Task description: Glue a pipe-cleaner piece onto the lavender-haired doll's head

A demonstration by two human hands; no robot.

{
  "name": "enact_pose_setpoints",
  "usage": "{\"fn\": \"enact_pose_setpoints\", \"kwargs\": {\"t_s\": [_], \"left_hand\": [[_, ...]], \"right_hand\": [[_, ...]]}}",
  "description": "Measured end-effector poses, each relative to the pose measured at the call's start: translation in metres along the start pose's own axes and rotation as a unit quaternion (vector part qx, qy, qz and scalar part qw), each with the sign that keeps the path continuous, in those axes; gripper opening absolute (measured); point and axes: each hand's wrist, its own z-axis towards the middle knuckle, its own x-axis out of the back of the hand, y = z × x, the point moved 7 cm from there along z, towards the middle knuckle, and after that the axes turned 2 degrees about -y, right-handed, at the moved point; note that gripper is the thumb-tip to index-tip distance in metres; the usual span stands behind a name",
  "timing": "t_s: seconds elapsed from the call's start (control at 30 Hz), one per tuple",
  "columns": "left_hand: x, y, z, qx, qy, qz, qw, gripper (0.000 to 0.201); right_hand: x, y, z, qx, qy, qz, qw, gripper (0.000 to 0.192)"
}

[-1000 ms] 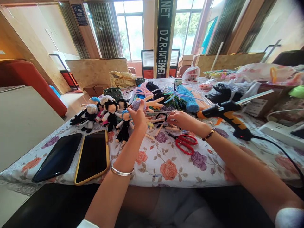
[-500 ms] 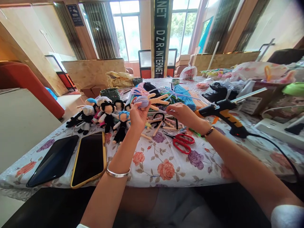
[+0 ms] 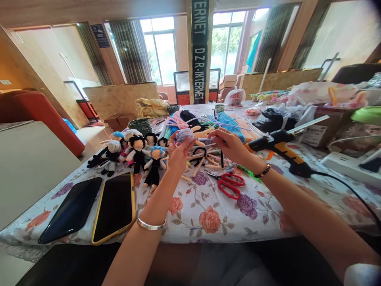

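My left hand is closed around a pipe-cleaner doll, whose rounded head is wrapped in lavender strands. Its peach limbs point to the right, partly covered by the head and fingers. Between thumb and fingertips, my right hand pinches a thin lavender pipe cleaner that runs over to the doll's head. Below the hands lie red-handled scissors and cut peach and black pipe-cleaner pieces. Several finished dolls in black, white and blue sit left of my left hand.
An orange-and-black hot glue gun with its cord stands to the right, near a white power strip. Two phones lie at the left front. Behind the hands are bundles of coloured pipe cleaners; bags and a cardboard box fill the back right.
The view has tipped slightly upward. The doll has turned in my left hand, so its lavender head shows more and its peach limbs less. My right hand still pinches the strand.
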Motion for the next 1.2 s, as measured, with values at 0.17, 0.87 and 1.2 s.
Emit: {"fn": "enact_pose_setpoints", "kwargs": {"t_s": [0.17,0.87,1.2], "left_hand": [[-0.005,-0.002,-0.007,-0.007,-0.026,0.121,0.992,0.050],[-0.028,0.003,-0.023,-0.093,-0.126,0.232,0.960,0.046],[-0.029,0.002,-0.024,-0.112,-0.144,0.266,0.947,0.044]], "right_hand": [[0.008,-0.013,-0.003,-0.022,0.077,0.017,0.997,0.024],[0.010,-0.020,-0.013,-0.073,0.176,0.098,0.977,0.013],[0.007,-0.023,-0.012,-0.051,0.175,0.095,0.979,0.010]]}}
